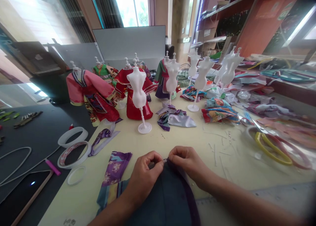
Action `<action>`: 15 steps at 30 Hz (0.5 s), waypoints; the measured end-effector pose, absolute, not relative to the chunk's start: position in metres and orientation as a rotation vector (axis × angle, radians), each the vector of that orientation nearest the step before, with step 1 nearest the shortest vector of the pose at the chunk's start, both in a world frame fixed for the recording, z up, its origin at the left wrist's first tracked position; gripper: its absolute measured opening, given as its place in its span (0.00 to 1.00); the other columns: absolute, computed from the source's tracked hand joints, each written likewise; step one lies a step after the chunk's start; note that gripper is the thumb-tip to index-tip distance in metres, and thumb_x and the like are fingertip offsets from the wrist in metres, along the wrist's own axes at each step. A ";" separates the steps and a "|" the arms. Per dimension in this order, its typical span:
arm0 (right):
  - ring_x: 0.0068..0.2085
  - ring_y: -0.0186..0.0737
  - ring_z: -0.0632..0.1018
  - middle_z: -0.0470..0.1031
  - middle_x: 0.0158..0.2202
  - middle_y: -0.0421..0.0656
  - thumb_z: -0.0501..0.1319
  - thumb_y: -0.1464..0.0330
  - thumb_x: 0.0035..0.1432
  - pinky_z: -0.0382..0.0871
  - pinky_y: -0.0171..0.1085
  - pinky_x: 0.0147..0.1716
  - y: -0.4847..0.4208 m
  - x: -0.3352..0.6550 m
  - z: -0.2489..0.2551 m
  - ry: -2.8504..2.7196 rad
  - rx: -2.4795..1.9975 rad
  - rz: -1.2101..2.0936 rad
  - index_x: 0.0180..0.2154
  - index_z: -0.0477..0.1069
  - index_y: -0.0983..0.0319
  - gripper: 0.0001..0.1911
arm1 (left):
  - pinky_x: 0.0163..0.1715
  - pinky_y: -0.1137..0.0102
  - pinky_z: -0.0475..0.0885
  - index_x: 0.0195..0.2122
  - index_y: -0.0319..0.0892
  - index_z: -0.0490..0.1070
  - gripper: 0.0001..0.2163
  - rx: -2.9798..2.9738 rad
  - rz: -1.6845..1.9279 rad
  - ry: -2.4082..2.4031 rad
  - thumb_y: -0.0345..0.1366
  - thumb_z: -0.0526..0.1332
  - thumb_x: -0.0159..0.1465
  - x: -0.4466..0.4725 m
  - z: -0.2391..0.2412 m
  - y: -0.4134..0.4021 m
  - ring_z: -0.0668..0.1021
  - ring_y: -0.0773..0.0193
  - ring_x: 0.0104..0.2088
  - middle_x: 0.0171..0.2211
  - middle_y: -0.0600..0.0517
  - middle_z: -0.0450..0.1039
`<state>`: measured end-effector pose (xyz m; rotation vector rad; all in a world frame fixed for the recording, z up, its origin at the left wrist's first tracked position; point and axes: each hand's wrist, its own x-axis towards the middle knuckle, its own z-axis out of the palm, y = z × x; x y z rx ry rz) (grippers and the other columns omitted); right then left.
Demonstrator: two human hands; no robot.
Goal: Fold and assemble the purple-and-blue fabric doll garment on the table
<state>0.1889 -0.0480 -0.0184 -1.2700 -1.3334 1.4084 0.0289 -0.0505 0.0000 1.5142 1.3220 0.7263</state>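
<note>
Near the table's front edge, both my hands pinch the top edge of a dark blue cloth (165, 196) with a purple trim band (191, 199). My left hand (144, 175) is closed on the cloth's edge, fingers curled. My right hand (186, 163) pinches the same edge just to the right, where a small pale tip shows between the fingertips. A purple flowered fabric strip (115, 168) lies just left of my left hand.
White doll mannequins (138, 87) and several dressed ones in red and pink robes (92, 94) stand at the back. Folded fabric piles (217, 112), yellow-handled scissors (270, 147), tape rolls (72, 137), a pink marker (52, 167) and a phone (23, 189) surround the cream table (192, 137).
</note>
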 end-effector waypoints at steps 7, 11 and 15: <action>0.24 0.30 0.65 0.66 0.21 0.37 0.55 0.70 0.51 0.58 0.31 0.25 -0.047 0.190 -0.019 -1.297 -1.249 1.480 0.23 0.69 0.64 0.08 | 0.29 0.74 0.64 0.26 0.41 0.68 0.07 1.511 0.708 1.316 0.35 0.55 0.58 0.028 0.001 -0.051 0.70 0.65 0.29 0.24 0.55 0.68; 0.25 0.31 0.66 0.66 0.21 0.37 0.55 0.70 0.52 0.58 0.31 0.24 -0.049 0.188 -0.016 -1.390 -1.274 1.360 0.23 0.69 0.64 0.09 | 0.29 0.74 0.64 0.26 0.41 0.68 0.07 1.502 0.731 1.299 0.36 0.55 0.58 0.028 0.000 -0.050 0.69 0.66 0.29 0.24 0.56 0.67; 0.27 0.32 0.68 0.69 0.23 0.38 0.57 0.70 0.50 0.60 0.31 0.25 -0.049 0.186 -0.018 -1.528 -1.300 1.232 0.25 0.70 0.65 0.06 | 0.28 0.74 0.64 0.26 0.41 0.68 0.07 1.483 0.720 1.280 0.36 0.55 0.58 0.028 -0.002 -0.050 0.69 0.66 0.29 0.24 0.55 0.67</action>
